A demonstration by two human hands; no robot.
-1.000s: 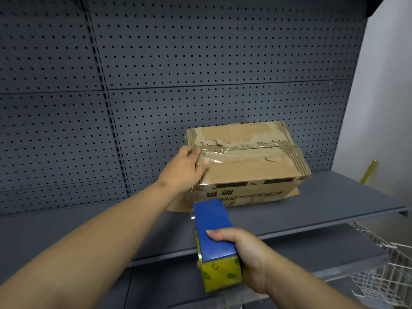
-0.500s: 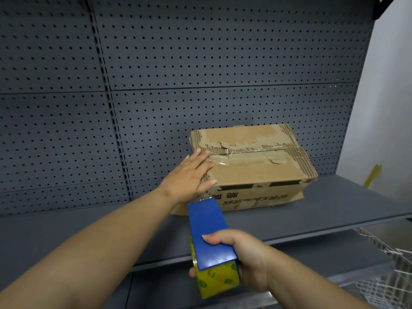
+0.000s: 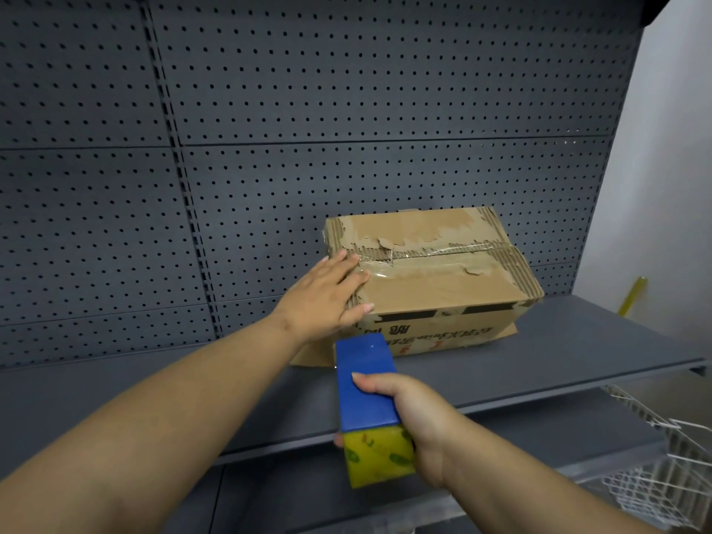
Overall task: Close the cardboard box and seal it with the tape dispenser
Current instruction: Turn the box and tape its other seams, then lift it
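1. Our left hand lies flat with straight fingers on the 9 o'clock end of the cardboard box, pressing where the top meets the side. It covers that corner.
2. Our right hand grips the tape dispenser, one digit across its blue top. The other fingers are mostly hidden behind it.
3. We see the dispenser held over the shelf edge, at 7 o'clock from the box and apart from it. Its yellow roll end points back at us, and its blue nose hides part of the box's front.
4. We find the box closed, resting on the shelf against the pegboard, with clear tape along the torn top seam.
5. Print on the box front is upside down, and we cannot read it.
6. At 4 o'clock a white wire basket is cut off by the frame. At 3 o'clock a yellow object behind the shelf is too blurred to identify.
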